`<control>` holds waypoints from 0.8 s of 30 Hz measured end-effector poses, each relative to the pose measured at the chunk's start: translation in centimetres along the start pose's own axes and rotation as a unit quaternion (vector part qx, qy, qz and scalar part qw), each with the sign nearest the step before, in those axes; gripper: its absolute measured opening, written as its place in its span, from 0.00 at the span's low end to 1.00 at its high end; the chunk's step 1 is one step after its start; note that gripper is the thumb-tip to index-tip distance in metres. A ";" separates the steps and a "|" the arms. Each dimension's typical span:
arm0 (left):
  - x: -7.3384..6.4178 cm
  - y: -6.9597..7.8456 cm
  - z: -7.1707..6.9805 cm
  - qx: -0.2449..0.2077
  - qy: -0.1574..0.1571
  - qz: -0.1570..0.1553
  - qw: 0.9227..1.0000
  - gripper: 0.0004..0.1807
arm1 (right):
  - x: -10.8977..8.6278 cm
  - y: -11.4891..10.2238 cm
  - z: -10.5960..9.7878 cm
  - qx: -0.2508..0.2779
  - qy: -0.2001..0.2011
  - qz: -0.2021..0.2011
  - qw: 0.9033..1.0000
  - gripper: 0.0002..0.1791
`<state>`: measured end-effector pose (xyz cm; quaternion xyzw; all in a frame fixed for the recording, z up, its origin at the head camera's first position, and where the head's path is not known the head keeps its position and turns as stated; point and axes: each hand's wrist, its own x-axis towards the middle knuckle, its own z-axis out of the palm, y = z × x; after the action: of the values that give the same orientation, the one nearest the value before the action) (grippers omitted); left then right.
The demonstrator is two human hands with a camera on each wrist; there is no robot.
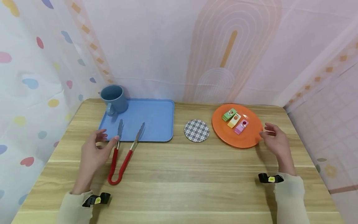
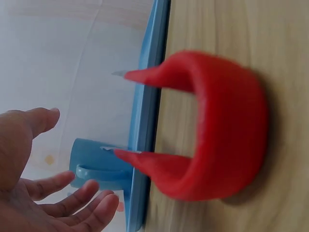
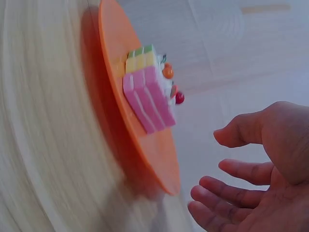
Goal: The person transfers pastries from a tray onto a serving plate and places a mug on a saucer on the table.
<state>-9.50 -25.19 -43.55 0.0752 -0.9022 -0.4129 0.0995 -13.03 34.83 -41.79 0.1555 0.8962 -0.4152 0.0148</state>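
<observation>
My left hand point(image 1: 96, 151) hovers just left of a pair of red-handled metal tongs point(image 1: 126, 162), thumb and fingers spread apart and holding nothing. The tongs' spread tips lie over the front edge of a blue tray point(image 1: 158, 121), and their bent end points toward me. On the tray's far left corner stands a blue mug point(image 1: 117, 102). At the right edge of an orange plate point(image 1: 251, 137) is my right hand point(image 1: 277, 143), its fingers loosely bent around no object. Three toy cake slices, green point(image 1: 229, 114), yellow point(image 1: 234, 120) and pink point(image 3: 149, 99), sit side by side on that plate.
Between tray and plate lies a round plaid coaster point(image 1: 196, 130). Everything rests on a wooden table point(image 1: 190, 183). A patterned cloth point(image 1: 151, 46) hangs along the table's back and both sides.
</observation>
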 end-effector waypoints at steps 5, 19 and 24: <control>0.9 -0.2 -0.3 -0.004 0.012 0.001 1.000 0.38 | -0.8 -1.1 0.6 0.000 0.024 -0.030 0.999 0.34; 3.8 -0.3 -0.7 -0.015 0.035 -0.010 0.999 0.37 | -1.9 -3.2 3.0 0.023 0.014 -0.114 0.993 0.33; 5.0 -0.5 -0.8 -0.011 0.031 -0.010 0.999 0.38 | -2.1 -3.5 4.0 0.032 0.002 -0.130 0.991 0.32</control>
<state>-14.10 -27.16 -42.80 0.0962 -0.8933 -0.4212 0.1237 -12.50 29.15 -41.47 0.0392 0.8951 -0.4417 -0.0458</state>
